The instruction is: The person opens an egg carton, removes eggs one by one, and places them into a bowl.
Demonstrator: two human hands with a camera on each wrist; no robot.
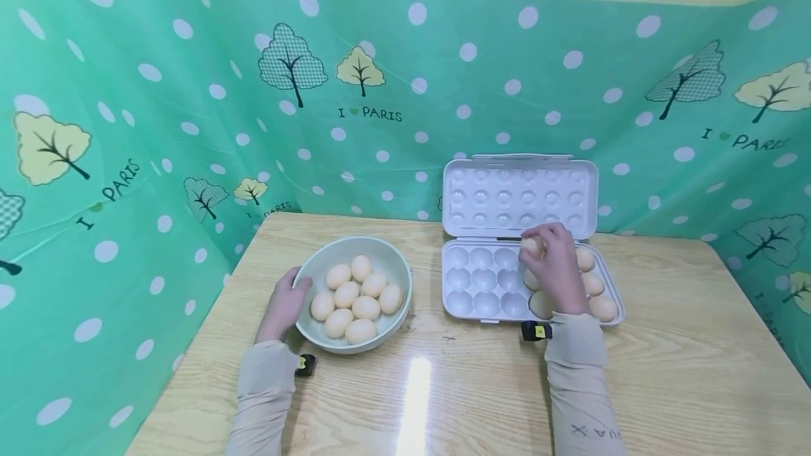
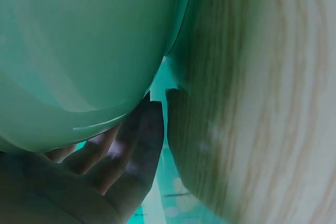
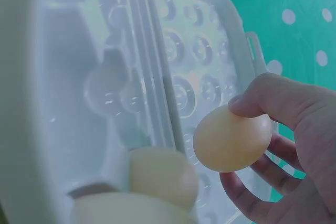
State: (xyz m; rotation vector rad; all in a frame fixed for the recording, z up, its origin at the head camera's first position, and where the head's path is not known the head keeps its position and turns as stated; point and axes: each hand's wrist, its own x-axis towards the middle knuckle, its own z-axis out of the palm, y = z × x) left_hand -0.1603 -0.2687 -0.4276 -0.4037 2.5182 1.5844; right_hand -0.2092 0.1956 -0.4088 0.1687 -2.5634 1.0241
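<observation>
My right hand (image 1: 559, 269) pinches a pale egg (image 3: 232, 137) between thumb and fingers, held above the back row of an open white egg carton (image 1: 459, 305). In the carton, eggs (image 1: 602, 309) sit in cups on the right side, while the cups on the left are bare; my hand partly hides the middle ones. At the left, my left hand (image 1: 285, 305) grips the side of a pale green bowl (image 1: 395, 264), its thumb over the rim and its fingers (image 2: 142, 153) against the outside wall. Several eggs (image 1: 346, 295) lie inside the bowl.
The carton's lid (image 1: 519, 195) stands raised at the back, near a green dotted curtain (image 1: 380, 153). Both things rest on a wooden table (image 1: 469, 385), with bare wood between bowl and carton. Each wrist carries a small black camera (image 1: 536, 331).
</observation>
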